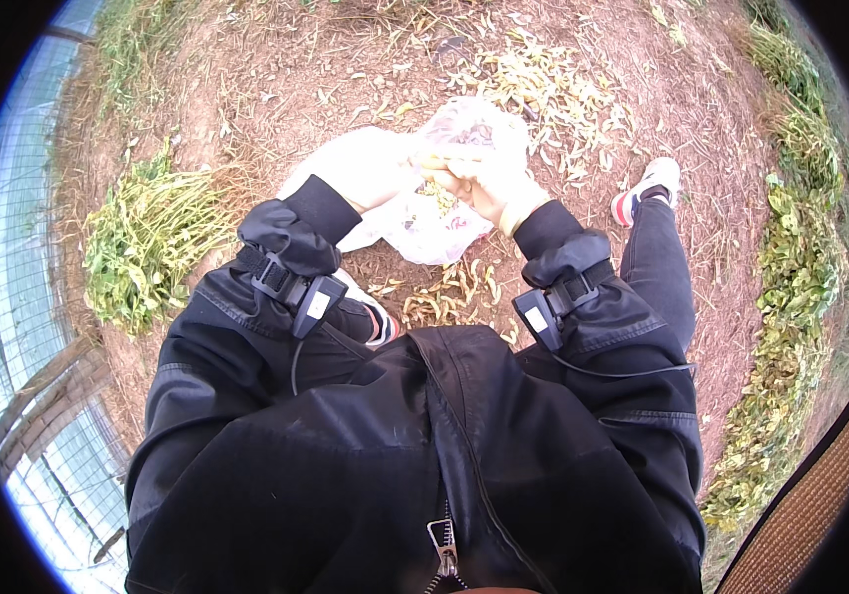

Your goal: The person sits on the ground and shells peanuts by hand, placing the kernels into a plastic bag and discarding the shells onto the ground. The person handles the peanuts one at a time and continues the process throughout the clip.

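Observation:
My left hand (382, 182) and my right hand (485, 189) meet above white plastic bags on the ground. Strong light washes out the left hand, whose fingers barely stand out from the white plastic bag (335, 160) behind it. On the right hand the fingers are curled inward, and a pale band circles the wrist. Whether something small sits between the fingertips cannot be told. Just under the hands, a thin plastic bag (435, 241) with red print holds small yellow beans (437, 199). Beyond the fingers, another plastic bag (472, 122) has darker bits inside.
Yellowish bean pods (550, 93) lie scattered on the bare soil ahead, with more pods (454, 293) near my feet. Pulled bean plants (161, 230) are heaped at left, by a wire mesh fence (16, 223). Leafy stalks (792, 260) line the right side.

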`<action>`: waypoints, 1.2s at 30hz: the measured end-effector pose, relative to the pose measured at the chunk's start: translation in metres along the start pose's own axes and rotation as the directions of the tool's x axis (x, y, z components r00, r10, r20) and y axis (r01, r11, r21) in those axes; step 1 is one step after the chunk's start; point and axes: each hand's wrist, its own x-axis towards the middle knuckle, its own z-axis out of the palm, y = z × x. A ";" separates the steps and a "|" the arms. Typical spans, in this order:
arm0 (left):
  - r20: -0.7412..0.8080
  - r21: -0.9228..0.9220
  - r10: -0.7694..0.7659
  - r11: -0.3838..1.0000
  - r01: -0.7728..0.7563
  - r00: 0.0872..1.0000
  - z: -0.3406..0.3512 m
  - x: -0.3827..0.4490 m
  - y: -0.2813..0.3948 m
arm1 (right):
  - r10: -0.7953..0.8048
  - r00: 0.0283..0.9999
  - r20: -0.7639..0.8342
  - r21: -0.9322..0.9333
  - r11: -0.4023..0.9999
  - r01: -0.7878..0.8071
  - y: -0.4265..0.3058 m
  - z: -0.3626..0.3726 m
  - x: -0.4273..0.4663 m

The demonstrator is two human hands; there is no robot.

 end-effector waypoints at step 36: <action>-0.031 -0.674 -0.039 0.739 0.008 0.999 0.042 0.002 -0.047 | -0.690 0.522 -0.502 -0.650 0.699 0.299 -0.096 0.007 -0.044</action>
